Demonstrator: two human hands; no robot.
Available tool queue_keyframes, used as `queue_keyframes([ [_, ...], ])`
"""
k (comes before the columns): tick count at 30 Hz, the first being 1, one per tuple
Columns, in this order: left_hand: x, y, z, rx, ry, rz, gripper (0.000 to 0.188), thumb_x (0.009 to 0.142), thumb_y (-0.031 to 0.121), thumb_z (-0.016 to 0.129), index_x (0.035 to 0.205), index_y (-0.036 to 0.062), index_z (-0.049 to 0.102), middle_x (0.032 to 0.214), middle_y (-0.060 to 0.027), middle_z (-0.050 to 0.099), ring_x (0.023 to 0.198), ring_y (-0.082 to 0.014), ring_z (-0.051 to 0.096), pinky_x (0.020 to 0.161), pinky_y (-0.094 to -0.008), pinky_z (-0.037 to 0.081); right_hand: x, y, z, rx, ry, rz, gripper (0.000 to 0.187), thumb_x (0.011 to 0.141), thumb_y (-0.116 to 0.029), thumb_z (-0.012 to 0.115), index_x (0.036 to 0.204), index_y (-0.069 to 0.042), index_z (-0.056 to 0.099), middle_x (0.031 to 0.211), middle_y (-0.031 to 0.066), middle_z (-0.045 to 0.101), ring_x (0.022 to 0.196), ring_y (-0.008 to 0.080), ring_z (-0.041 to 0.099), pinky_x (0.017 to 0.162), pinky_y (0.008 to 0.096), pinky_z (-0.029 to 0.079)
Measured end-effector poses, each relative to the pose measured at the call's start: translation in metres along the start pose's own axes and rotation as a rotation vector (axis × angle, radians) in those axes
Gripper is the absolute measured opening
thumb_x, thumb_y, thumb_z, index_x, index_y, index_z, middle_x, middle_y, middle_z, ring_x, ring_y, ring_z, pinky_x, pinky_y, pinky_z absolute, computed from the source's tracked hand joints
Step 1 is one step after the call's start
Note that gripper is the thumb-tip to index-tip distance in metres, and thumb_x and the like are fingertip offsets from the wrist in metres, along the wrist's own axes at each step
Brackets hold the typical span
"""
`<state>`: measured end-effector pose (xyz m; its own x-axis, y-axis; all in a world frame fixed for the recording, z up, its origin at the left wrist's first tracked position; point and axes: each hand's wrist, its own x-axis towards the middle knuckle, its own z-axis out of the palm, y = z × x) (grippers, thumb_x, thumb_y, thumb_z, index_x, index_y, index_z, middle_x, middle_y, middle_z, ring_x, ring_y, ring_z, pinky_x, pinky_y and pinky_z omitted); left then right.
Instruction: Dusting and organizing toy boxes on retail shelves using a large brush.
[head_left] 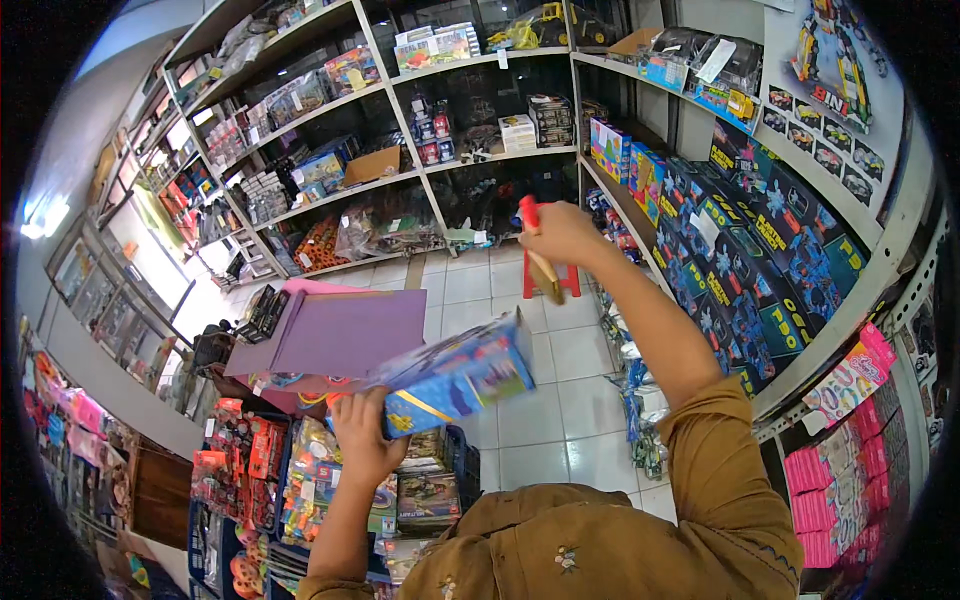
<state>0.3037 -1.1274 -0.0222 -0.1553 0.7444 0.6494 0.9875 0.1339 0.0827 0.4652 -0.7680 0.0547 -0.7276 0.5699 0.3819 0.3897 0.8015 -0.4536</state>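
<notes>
Wall shelves carry rows of blue toy boxes, and a red stool stands on the white tiled floor.

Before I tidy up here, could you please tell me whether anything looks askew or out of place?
The blue toy box in the left hand is tilted, one end higher, over the crates. The right hand holds a red-handled brush raised near the shelves. A purple board lies flat across the floor stock rather than shelved.
</notes>
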Motion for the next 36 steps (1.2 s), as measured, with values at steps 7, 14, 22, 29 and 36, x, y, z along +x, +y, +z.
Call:
queue_keyframes([
  [7, 0.002, -0.034, 0.006, -0.640, 0.004, -0.460, 0.049, 0.061, -0.001, 0.070, 0.106, 0.0010, 0.052, 0.090, -0.0033, 0.057, 0.084, -0.0144, 0.056, 0.079, -0.0295, 0.045, -0.024, -0.019, -0.023, 1.162, 0.125, 0.141, 0.027, 0.085, -0.031, 0.058, 0.079, -0.006, 0.066, 0.058, -0.0004, 0.058, 0.043, 0.0047, 0.047, 0.041, 0.0196, 0.034],
  [14, 0.029, -0.026, -0.004, -0.889, -0.105, -0.619, 0.053, 0.063, 0.002, 0.074, 0.110, -0.0006, 0.051, 0.094, -0.0044, 0.057, 0.084, -0.0132, 0.053, 0.082, -0.0271, 0.042, -0.037, 0.032, -0.026, 0.888, 0.142, 0.296, 0.020, 0.081, -0.025, 0.064, 0.075, -0.007, 0.066, 0.062, 0.0016, 0.061, 0.049, 0.0073, 0.054, 0.044, 0.0221, 0.041],
  [22, 0.040, -0.044, 0.000, -1.504, -0.484, -1.271, 0.041, 0.080, 0.020, 0.065, 0.112, -0.0016, 0.053, 0.098, -0.0134, 0.064, 0.080, -0.0221, 0.065, 0.071, -0.0344, 0.055, -0.087, -0.003, 0.019, 0.547, 0.498, -0.232, 0.010, 0.084, -0.012, 0.061, 0.082, -0.002, 0.062, 0.074, 0.0052, 0.062, 0.060, 0.0115, 0.058, 0.052, 0.0259, 0.045],
  [29, 0.019, -0.032, 0.026, -1.267, -0.490, -1.208, 0.042, 0.079, 0.018, 0.066, 0.112, -0.0025, 0.051, 0.097, -0.0137, 0.064, 0.079, -0.0210, 0.066, 0.068, -0.0344, 0.055, -0.173, -0.074, 0.076, 0.324, 0.240, -0.456, 0.013, 0.074, -0.017, 0.070, 0.076, -0.012, 0.059, 0.073, 0.0063, 0.063, 0.063, 0.0248, 0.061, 0.053, 0.0355, 0.048],
  [36, -0.045, -0.048, 0.087, -1.239, -0.475, -1.030, 0.068, 0.075, 0.013, 0.066, 0.133, -0.0025, 0.035, 0.114, -0.0139, 0.058, 0.092, -0.0191, 0.061, 0.078, -0.0332, 0.051, -0.228, -0.128, 0.111, 0.650, -0.166, -0.475, 0.008, 0.077, -0.011, 0.066, 0.077, -0.005, 0.061, 0.067, 0.0094, 0.061, 0.057, 0.0250, 0.059, 0.053, 0.0336, 0.047],
])
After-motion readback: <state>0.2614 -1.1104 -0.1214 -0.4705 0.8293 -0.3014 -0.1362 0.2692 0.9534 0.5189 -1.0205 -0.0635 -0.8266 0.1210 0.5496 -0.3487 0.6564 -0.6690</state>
